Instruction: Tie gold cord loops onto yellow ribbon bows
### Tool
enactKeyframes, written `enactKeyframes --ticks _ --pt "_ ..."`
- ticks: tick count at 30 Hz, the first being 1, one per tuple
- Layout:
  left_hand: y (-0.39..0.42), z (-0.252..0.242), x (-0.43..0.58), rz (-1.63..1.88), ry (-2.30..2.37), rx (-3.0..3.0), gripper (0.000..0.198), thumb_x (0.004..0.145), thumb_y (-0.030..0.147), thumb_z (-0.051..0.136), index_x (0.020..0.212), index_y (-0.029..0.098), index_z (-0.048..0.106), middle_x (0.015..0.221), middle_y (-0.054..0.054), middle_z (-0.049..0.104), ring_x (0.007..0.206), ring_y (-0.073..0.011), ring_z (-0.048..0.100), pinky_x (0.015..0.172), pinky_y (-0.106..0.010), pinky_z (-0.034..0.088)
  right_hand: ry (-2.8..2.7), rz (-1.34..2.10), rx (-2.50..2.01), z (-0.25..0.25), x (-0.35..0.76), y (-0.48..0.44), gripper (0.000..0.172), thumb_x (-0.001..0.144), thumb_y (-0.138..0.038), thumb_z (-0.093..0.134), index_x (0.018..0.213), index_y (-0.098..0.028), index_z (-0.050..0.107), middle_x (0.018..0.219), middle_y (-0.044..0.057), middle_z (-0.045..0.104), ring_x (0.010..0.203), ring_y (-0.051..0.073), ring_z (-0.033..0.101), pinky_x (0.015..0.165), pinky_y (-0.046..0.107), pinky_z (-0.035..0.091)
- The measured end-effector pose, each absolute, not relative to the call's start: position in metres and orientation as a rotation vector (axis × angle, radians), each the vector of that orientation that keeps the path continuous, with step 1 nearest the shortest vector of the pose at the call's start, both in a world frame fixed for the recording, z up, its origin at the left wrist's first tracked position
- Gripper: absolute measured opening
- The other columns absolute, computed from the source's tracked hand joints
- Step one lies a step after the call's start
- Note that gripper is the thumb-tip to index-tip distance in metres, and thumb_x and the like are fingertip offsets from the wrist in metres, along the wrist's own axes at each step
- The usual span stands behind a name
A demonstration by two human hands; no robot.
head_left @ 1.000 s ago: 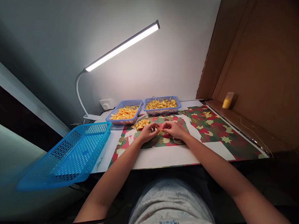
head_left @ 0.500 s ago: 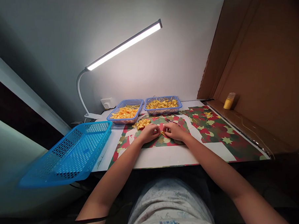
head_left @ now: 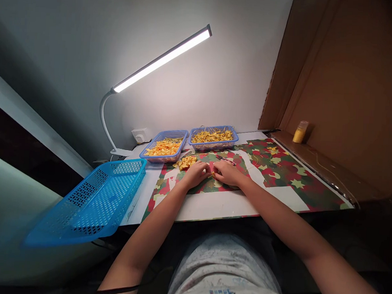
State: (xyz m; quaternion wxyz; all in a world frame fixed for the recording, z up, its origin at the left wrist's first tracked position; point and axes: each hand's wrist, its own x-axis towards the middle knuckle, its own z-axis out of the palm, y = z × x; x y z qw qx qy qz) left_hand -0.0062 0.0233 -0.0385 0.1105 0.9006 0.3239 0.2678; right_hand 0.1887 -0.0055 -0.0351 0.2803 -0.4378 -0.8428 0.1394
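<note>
A small yellow-gold piece (head_left: 213, 175) shows between my two hands, low over the camouflage-patterned sheet. My left hand (head_left: 198, 174) has its fingers closed on the piece's left side. Pinched around its right side is my right hand (head_left: 225, 172), which partly hides it. Just left of my left hand lies a small pile of gold pieces (head_left: 186, 162). Behind it, a blue-purple basket (head_left: 143, 155) holds yellow-orange pieces, and a second basket (head_left: 238, 139) holds shiny gold ones. A thin dark tool (head_left: 227, 160) rests behind my right hand.
An aqua plastic basket (head_left: 116, 221) stands at the left table edge. A lit lamp (head_left: 164, 61) reaches over the back. At the right, a yellow bottle (head_left: 300, 132) stands by the cardboard (head_left: 351, 93). Loose yellow bits (head_left: 273, 151) lie on the sheet's right part.
My right hand's fingers have curled further inward over the small piece, and less of the piece shows. My left hand has barely shifted.
</note>
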Motion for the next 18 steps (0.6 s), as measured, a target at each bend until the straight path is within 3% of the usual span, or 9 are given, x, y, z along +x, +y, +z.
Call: enactKeyframes --ticks 9,18 --pt "0.0149 -0.0368 -0.0016 0.753 0.771 2.186 0.032 0.088 0.049 0.050 0.078 0.018 0.052 0.072 0.001 0.052 0.066 -0.0132 0.044 0.062 -0.025 0.038 -2.128 0.886 -0.999 -0.0337 0.1865 -0.0008 0.013 0.077 -0.023 0.035 0.065 -0.022 0.038 0.065 -0.001 0.045 0.064 0.015 0.043 0.061 0.027 0.038" --pt "0.0152 -0.0351 0.0026 0.746 0.647 1.942 0.040 0.082 0.057 0.054 0.074 0.018 0.051 0.068 0.003 0.044 0.062 -0.0109 0.038 0.057 -0.023 0.035 -1.920 1.157 -0.912 -0.0305 0.1824 -0.0020 0.014 0.072 -0.026 0.037 0.060 -0.022 0.030 0.065 -0.001 0.038 0.060 0.016 0.035 0.058 0.029 0.035"
